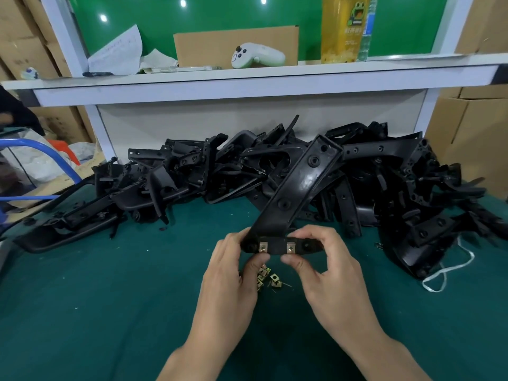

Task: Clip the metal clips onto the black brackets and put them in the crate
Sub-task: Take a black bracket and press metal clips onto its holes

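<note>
Both hands hold one black bracket [298, 185] above the green table; its long arm rises up and to the right. My left hand [233, 273] grips the left end of its lower bar, my right hand [327, 259] grips the right end. Two metal clips [290, 248] sit clipped on that bar, side by side between my thumbs. Several loose metal clips [270, 279] lie on the table just below the bracket, partly hidden by my left hand. No crate is in view.
A big pile of black brackets [384, 182] spans the back of the green table [110, 312]. A white cord [445, 270] lies at the right. Above, a white shelf [247, 75] carries a game controller, a cardboard box and a yellow bottle. A blue cart handle [41, 149] stands left.
</note>
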### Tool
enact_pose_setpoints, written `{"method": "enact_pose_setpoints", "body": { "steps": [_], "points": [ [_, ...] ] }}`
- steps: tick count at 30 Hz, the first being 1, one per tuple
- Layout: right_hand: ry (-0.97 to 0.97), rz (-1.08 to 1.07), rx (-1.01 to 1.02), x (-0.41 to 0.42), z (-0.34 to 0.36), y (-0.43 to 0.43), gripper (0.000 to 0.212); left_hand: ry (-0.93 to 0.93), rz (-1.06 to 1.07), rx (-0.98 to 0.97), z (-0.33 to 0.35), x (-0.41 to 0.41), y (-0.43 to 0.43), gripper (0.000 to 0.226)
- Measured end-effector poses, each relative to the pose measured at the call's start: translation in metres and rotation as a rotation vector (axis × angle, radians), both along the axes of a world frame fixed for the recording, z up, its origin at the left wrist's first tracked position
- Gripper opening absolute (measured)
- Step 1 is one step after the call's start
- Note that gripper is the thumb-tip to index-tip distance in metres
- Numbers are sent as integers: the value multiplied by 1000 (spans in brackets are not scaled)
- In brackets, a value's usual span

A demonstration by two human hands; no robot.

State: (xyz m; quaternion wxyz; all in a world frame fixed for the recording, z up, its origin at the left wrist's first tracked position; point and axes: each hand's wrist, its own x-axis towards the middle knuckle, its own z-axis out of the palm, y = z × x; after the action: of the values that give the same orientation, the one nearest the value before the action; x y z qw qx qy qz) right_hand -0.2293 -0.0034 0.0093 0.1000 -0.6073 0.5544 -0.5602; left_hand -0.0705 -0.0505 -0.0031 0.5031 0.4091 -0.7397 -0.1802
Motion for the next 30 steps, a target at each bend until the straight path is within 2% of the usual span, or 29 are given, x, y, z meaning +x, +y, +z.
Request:
{"method": "enact_pose_setpoints", "body": {
  "steps": [6,10,16,20,24,27,30],
  "points": [
    [297,-43,-311,-2,12,4,13,52,-49,-9,5,2,11,60],
    [364,-84,-313,-5,16,7,20,-5,-57,-91,6,2,15,52],
    [94,29,-56,-3,21,14,20,-43,-20,-225,11,1,9,34],
    [64,124,-16,-3,23,10,28,-63,-16,-239,8,4,5,29],
    [-56,258,115,-2,23,9,27,14,-27,-110,7,3,10,32],
    [-57,227,109,0,24,11,24,9,-20,-139,7,3,11,27],
    [-78,215,116,1,24,12,23,16,-33,-175,9,2,10,35]
  ]
}}
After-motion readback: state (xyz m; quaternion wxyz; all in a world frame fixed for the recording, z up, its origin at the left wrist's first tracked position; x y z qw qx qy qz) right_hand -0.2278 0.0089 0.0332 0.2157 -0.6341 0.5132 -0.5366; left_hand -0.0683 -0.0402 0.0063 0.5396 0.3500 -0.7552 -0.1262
